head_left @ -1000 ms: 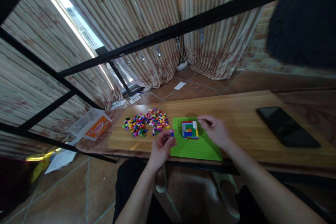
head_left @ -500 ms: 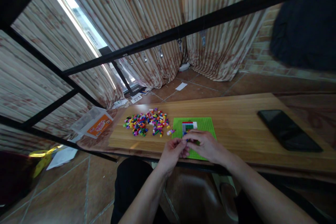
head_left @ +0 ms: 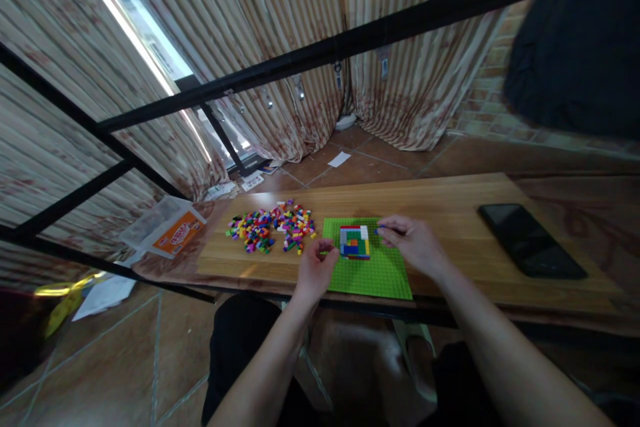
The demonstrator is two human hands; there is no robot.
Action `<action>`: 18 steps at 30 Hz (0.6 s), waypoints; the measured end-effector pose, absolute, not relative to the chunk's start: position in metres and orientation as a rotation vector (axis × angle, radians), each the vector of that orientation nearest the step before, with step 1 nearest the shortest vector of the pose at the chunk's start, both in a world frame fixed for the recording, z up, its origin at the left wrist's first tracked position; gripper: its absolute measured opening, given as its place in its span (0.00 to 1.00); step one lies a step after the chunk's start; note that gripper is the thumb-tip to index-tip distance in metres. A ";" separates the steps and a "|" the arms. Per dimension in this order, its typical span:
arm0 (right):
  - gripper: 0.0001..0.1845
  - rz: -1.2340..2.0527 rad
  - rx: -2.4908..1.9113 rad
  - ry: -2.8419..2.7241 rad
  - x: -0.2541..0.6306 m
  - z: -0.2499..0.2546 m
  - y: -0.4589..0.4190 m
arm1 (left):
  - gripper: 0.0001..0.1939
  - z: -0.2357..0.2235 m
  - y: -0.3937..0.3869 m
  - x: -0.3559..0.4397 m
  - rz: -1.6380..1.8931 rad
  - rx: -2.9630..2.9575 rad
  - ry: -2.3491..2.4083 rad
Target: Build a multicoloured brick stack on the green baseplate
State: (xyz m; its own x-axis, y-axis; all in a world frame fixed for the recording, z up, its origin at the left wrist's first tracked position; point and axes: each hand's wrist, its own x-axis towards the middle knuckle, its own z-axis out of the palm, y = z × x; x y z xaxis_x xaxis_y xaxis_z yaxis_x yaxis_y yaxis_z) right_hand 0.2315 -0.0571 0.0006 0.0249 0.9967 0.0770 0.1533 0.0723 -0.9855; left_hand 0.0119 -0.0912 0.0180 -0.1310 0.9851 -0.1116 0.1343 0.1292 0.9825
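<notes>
My right hand (head_left: pixel 413 240) pinches a small blue brick (head_left: pixel 379 231) between thumb and fingertips, above the right part of the green baseplate (head_left: pixel 370 280). On that plate sits a square build of coloured bricks (head_left: pixel 355 242), with red, white, yellow, grey, blue and green around an orange middle. My left hand (head_left: pixel 317 269) hovers at the plate's left edge, its fingers loosely curled and a gap showing by the thumb; I see nothing held in it. Beyond it lies a pile of loose bricks (head_left: pixel 270 227) in many colours.
A black phone or tablet (head_left: pixel 530 240) lies on the right of the wooden board (head_left: pixel 450 213). At the left end stands a clear plastic box (head_left: pixel 155 220) with an orange label. A dark metal bar (head_left: pixel 300 67) crosses in front of the curtains.
Both hands came together over the near part of the plate, then parted again. The blue brick passed from my left hand to my right, which moved back to the plate's right side.
</notes>
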 end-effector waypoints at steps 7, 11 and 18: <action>0.09 1.092 -1.224 -1.438 0.223 0.001 -0.062 | 0.10 0.009 -0.075 0.012 1.140 1.337 1.584; 0.08 0.859 -1.260 -1.653 0.215 0.007 -0.068 | 0.09 0.008 -0.068 0.014 1.119 1.395 1.586; 0.08 0.546 -1.267 -1.632 0.194 0.001 -0.070 | 0.08 0.004 -0.061 0.017 1.082 1.432 1.588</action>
